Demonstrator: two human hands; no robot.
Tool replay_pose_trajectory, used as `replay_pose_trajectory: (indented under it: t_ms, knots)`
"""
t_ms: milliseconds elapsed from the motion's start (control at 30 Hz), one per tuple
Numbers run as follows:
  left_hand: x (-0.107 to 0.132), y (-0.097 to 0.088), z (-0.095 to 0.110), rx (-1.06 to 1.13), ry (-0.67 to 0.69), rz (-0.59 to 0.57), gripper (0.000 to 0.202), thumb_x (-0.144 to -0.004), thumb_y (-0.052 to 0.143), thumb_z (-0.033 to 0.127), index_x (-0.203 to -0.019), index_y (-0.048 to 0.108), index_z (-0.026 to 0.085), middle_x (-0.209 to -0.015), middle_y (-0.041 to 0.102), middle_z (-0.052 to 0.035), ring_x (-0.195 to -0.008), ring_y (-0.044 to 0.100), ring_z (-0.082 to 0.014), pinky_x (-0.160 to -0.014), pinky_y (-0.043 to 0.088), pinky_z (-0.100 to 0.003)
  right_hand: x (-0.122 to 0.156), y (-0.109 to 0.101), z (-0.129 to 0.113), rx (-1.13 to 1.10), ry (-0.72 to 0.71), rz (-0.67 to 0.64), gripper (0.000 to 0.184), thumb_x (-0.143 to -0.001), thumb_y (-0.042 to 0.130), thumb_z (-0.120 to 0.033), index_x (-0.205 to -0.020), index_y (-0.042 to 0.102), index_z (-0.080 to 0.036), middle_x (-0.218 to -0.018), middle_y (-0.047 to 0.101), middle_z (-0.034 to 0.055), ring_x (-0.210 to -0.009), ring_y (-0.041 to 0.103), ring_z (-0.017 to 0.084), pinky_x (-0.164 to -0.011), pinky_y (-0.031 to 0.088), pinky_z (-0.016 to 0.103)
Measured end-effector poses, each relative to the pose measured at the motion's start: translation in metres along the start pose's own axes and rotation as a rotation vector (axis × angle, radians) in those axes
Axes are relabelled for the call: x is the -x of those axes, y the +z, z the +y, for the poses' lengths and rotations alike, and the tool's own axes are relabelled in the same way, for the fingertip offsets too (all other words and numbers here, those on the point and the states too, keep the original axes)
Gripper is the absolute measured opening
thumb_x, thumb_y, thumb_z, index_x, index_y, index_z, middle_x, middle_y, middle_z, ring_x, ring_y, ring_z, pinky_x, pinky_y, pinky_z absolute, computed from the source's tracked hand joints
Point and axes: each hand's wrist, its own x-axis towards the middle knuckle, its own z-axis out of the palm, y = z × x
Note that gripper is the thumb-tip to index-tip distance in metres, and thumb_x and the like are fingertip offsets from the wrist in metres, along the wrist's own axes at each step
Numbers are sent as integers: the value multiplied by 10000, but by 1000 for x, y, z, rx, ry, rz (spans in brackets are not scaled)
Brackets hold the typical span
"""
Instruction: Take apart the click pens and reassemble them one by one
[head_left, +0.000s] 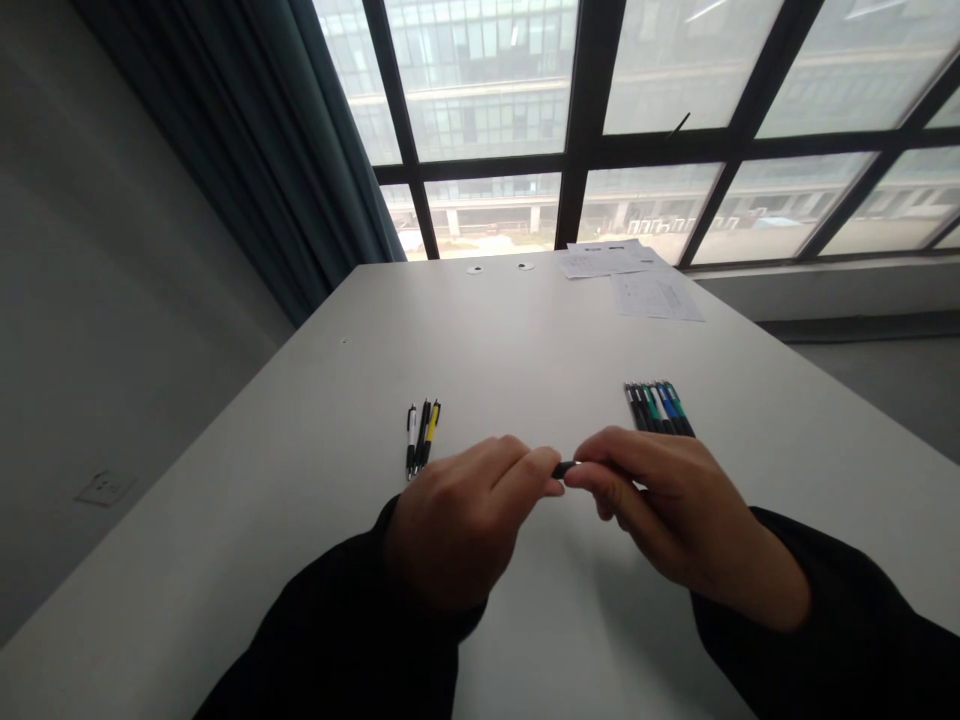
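Left hand point(465, 522) and right hand point(676, 505) close together, both pinching a black pen piece point(564, 469) between the fingertips. Small pen bunch point(421, 437) and larger pen bunch point(660, 408) lie just beyond, on the white table point(517, 335).

Bright window point(480, 90) daylight ahead; hands point(457, 525) backlit, dim; table point(525, 330) shadows soft; edges bowed.

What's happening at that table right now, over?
Left hand, right hand: pinching a black cylinder between them. Three pens and a pen row lie beyond.
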Motion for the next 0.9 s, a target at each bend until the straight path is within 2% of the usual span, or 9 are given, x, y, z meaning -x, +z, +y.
replay_pose_trajectory:
  t_ms: [100, 233, 333, 400, 533, 600, 700, 800, 900]
  knots:
    - [0, 0, -2, 0, -22, -48, 168, -979, 492, 206, -977, 639, 125, -754, 675, -33, -639, 650, -149, -550, 510, -245, 1, 0, 3, -55, -26, 6, 55, -942, 593, -200, -929, 636, -168, -722, 657, 2, -618, 592, 96, -595, 444, 210]
    - [0, -1, -3, -4, -50, -70, 183, -986, 470, 207, -1007, 633, 126, -779, 672, -36, -642, 643, -145, -559, 503, -247, 1, -3, 6, -108, -25, 51, 140, -905, 648, -184, -1045, 643, -184, -904, 709, 30, -776, 651, 114, -701, 502, 218]
    - [0, -2, -1, -8, -62, -93, 199, -992, 450, 213, -985, 635, 139, -765, 653, -28, -633, 629, -143, -550, 477, -248, 0, -5, 5, -84, 50, 40, 40, -918, 637, -219, -919, 660, -187, -753, 689, -4, -641, 623, 93, -604, 480, 207]
    - [0, -2, 0, -29, -81, -123, 220, -993, 433, 222, -946, 635, 149, -745, 632, -20, -607, 605, -142, -532, 447, -257, -1, -4, 4, -88, 45, 21, 77, -925, 619, -201, -857, 651, -187, -703, 668, -12, -605, 604, 88, -577, 468, 210]
    - [-1, -2, 1, -94, -131, -182, 325, -1010, 379, 326, -862, 619, 164, -720, 601, -13, -557, 552, -145, -494, 377, -276, 0, -3, 3, -167, -55, 40, 69, -893, 619, -114, -899, 628, -182, -923, 692, 45, -823, 649, 127, -733, 518, 240]
    - [0, -3, 0, -102, -145, -215, 396, -1022, 333, 393, -848, 611, 171, -710, 595, -9, -545, 540, -143, -480, 346, -273, 1, -3, 2, -199, -45, 17, 93, -882, 639, -130, -957, 625, -183, -967, 690, 55, -859, 651, 137, -765, 527, 250]
    - [-1, -3, 0, -117, -166, -252, 410, -1031, 307, 392, -818, 588, 181, -692, 587, 3, -530, 521, -133, -475, 305, -265, 1, -4, 1, -191, 38, -62, 144, -884, 667, -217, -1019, 632, -179, -875, 699, 36, -753, 648, 130, -685, 522, 238]
    - [-1, -2, 2, -155, -171, -260, 348, -1015, 373, 367, -773, 549, 189, -663, 565, 15, -505, 479, -131, -477, 266, -271, 0, -4, 1, -145, 59, -86, 76, -934, 594, -224, -936, 655, -178, -740, 681, 8, -643, 620, 112, -616, 486, 227]
    - [-1, -2, 3, -172, -174, -267, 290, -993, 430, 343, -762, 523, 193, -644, 545, 24, -502, 465, -138, -480, 248, -275, 0, -3, 2, -149, 10, -45, 96, -944, 563, -186, -960, 657, -178, -795, 697, 29, -688, 636, 123, -648, 498, 237]
